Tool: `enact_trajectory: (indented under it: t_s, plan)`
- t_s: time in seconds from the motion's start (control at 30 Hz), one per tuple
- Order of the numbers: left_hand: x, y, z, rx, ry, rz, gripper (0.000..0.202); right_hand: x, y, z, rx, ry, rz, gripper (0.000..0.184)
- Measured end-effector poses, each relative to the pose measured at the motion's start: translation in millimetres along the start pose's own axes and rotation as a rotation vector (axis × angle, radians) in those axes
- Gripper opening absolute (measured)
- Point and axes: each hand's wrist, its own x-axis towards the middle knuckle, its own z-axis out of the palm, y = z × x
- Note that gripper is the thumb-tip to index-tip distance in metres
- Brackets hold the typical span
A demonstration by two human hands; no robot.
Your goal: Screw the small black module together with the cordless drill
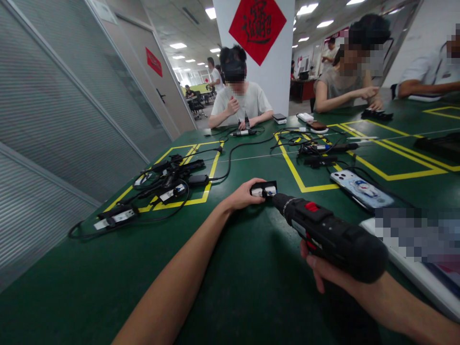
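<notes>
Spanning the whole view, the green table (251, 297) carries yellow-taped bays. The bay toward its left edge holds a heap (168, 182) of black cabled units, with one more unit lying outside the tape nearer the left corner. Two people sit at the far edge, apart from this work.

A black driver (323, 230) with a red switch lies low over the middle of the table, nose pointing away from the person. A phone (359, 189) lies face down just right of it, clear of the tool.

One small black unit (264, 190) sits mid-table, between the two bays, and the driver's tip meets its right end.

Left hand (244, 195): fingers closed on the unit's left end, pinning it to the table. Right hand (323, 273): wrapped round the driver's grip.

Assessment: work on this unit appears under way, tool engaged. Whether a screw is seated cannot be told, nor whether the heap is finished stock or waiting.
</notes>
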Motion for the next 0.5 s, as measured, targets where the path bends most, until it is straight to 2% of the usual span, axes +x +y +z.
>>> enact_trajectory:
  t_s: [0.5]
  plan:
    - [1.3,-1.7,6.0,0.043,0.086,-0.004,0.053,-2.2,-2.5,1.0,0.019,0.028,-0.022,0.023]
